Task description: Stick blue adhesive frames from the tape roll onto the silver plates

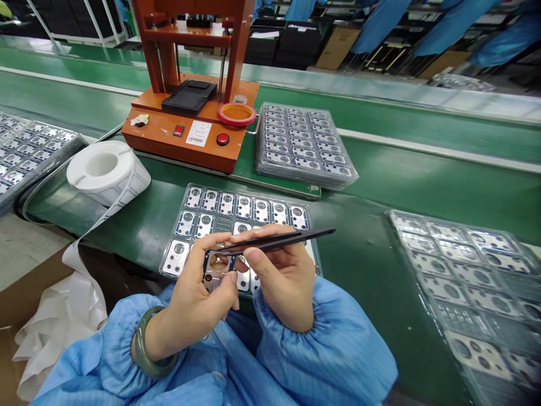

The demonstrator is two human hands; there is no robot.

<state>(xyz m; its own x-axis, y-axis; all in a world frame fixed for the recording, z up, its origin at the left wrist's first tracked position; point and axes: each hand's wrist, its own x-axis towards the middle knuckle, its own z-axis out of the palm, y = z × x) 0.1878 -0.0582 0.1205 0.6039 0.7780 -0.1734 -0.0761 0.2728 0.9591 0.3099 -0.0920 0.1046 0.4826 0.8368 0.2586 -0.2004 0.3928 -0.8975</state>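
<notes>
My left hand (210, 287) pinches a small flat metal plate (217, 272) with a large round hole and dark edging. In my right hand (284, 270) is a pair of black tweezers (276, 241), gripped between thumb and fingers. Their tips reach the upper edge of the plate; whether they hold anything there I cannot make out. Beneath both hands lies a clear plastic tray (185, 194) filled with rows of similar plates, one pocket in its middle row showing no plate. My hands cover part of its lower rows.
An orange press (181, 124) stands behind the tray, with a tape ring (237, 114) on its corner. Stacked plate trays (302, 144) sit beside it. Another tray (469, 282) lies at right. On the left are a label roll (107, 169) and a cardboard box (36, 270) with backing paper.
</notes>
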